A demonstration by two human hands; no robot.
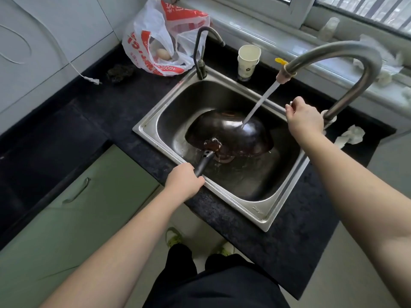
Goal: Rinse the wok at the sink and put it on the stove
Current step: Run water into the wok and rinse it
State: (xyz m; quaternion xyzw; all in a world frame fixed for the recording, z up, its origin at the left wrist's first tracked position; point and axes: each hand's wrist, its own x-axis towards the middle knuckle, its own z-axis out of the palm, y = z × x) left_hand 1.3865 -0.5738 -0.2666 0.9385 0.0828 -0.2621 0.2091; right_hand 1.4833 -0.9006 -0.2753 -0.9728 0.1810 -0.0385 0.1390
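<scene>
A dark wok lies upside down in the steel sink, its rounded bottom facing up. Water streams from the tall curved faucet onto the wok's right side. My left hand grips the wok's dark handle at the sink's front-left rim. At the faucet's base, my right hand is closed around the tap lever, which the fingers mostly hide. The stove is out of sight.
A small dark second tap stands at the sink's back left corner. Stacked paper cups stand behind the sink. A red and white plastic bag holding an egg lies on the black counter. Crumpled tissue lies right of the faucet.
</scene>
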